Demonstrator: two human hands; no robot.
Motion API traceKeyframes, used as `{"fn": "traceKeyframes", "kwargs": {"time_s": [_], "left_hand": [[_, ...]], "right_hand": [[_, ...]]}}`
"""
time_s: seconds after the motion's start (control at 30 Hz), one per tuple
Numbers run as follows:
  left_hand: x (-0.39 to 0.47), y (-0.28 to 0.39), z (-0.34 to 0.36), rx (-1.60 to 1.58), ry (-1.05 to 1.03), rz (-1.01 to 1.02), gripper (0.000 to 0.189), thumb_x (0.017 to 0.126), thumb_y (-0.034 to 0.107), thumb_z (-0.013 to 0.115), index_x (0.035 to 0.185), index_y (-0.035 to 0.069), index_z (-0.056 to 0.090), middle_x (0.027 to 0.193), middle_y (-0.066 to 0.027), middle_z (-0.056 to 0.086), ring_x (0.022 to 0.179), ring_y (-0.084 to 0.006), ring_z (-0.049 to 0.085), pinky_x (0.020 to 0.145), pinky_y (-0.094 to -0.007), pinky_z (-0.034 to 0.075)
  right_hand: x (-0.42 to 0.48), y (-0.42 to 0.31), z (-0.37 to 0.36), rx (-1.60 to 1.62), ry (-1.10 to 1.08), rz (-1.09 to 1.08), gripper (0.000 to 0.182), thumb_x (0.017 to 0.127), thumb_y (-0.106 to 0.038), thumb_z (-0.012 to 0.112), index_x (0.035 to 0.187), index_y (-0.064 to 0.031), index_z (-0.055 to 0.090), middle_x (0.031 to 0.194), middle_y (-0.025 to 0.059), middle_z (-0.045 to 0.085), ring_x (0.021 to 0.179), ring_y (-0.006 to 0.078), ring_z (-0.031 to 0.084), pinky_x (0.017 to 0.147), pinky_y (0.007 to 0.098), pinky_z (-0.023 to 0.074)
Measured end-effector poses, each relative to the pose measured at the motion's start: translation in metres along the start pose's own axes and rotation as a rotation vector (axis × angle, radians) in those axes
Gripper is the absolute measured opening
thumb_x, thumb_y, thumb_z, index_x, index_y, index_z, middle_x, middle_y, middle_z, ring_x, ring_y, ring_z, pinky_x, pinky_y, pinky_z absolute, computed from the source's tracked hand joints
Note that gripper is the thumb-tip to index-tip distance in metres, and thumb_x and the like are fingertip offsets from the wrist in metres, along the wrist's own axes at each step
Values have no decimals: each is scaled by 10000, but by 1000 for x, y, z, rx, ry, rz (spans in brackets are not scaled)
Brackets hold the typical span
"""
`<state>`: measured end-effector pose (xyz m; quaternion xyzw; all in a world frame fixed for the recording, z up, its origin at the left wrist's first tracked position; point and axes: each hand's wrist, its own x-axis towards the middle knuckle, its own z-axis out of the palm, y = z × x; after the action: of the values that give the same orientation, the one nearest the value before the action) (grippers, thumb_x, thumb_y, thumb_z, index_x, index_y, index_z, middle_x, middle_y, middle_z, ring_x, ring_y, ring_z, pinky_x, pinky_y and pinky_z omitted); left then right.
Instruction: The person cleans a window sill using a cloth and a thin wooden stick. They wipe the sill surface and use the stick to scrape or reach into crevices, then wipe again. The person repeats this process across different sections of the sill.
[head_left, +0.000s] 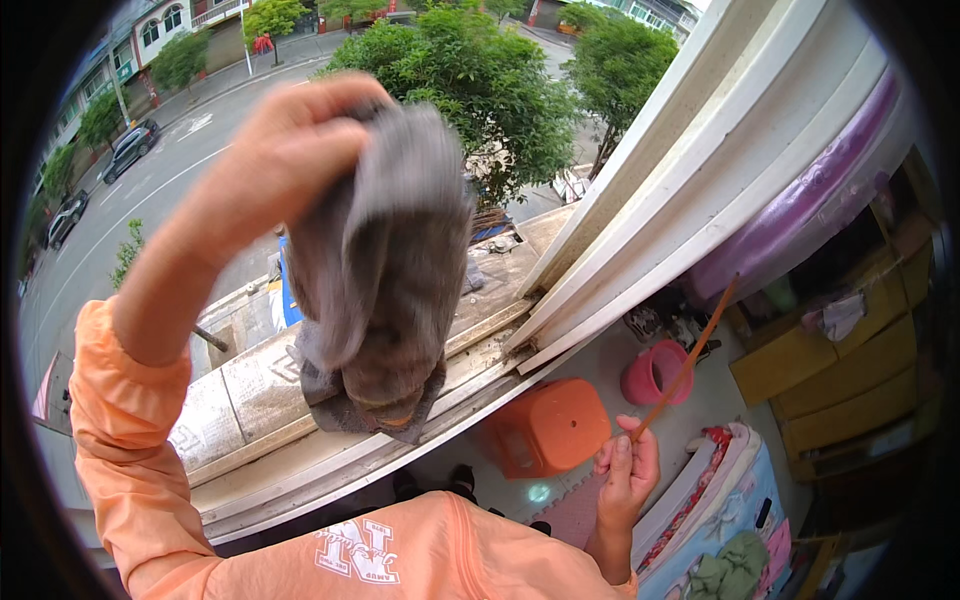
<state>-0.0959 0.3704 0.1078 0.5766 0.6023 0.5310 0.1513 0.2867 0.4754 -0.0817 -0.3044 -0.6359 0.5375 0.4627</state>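
My left hand (330, 135), raised and blurred, grips a dirty grey-brown cloth (390, 255) by its upper edge. Its folds hang over the window sill and track (480, 356), and the lower end is near the frame. Whether the cloth touches the sill I cannot tell. Lower on the right, inside the room, my right hand (628, 461) pinches a thin orange-brown stick (694, 352) between thumb and fingers. The stick slants up and away to the right, towards a purple curtain or plastic covering (795, 210).
White window frame posts (697, 180) rise at the right. Outside lie a ledge (232, 405), trees (465, 90) and a street with parked cars (131, 150). Indoors stand an orange plastic stool (562, 427), a pink bucket (660, 371), a bed (705, 517) with clothes, and wooden drawers (847, 337).
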Motion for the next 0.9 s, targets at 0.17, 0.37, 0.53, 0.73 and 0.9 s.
{"fn": "traceKeyframes", "kwargs": {"time_s": [0.17, 0.37, 0.53, 0.73, 0.9], "left_hand": [[-5, -18, 67, -10, -111, -253, 199, 894, 59, 630, 1089, 26, 655, 966, -12, 650, 885, -91, 599, 762, -253, 506], [-15, -72, 125, 544, -449, 411, 268, 808, 231, 729, 998, 59, 651, 997, -101, 617, 1024, -313, 584, 904, -432, 432], [-21, -62, 116, 617, -560, 403, 268, 771, 175, 721, 1010, 84, 639, 969, -96, 570, 947, -299, 551, 835, -418, 419], [-55, -31, 82, 683, -733, 324, 275, 779, 153, 725, 1041, 88, 675, 1018, -103, 547, 965, -295, 534, 827, -420, 407], [-50, -45, 115, 694, -376, 278, 321, 820, 221, 731, 1105, 85, 673, 1288, -178, 515, 1268, -401, 441, 1021, -543, 357]], "right_hand": [[6, -2, 7, -6, -66, -20, 228, 1026, -126, 521, 1211, 5, 543, 695, -13, 476, 600, 44, 434, 538, 200, 387], [3, -2, 4, 27, -63, -51, 223, 1025, -133, 522, 1198, 5, 552, 700, -14, 479, 599, 44, 433, 537, 200, 391], [-1, 4, -2, -19, -36, -45, 221, 1025, -140, 522, 1193, 0, 557, 700, -16, 473, 592, 44, 424, 535, 192, 380], [-1, 14, -21, 1, -3, -11, 222, 1025, -140, 519, 1197, -7, 559, 694, -22, 469, 592, 42, 420, 528, 190, 364], [-2, 12, -25, -1, -20, -8, 223, 1026, -141, 517, 1200, -9, 560, 692, -24, 465, 593, 39, 417, 532, 187, 365]]}}
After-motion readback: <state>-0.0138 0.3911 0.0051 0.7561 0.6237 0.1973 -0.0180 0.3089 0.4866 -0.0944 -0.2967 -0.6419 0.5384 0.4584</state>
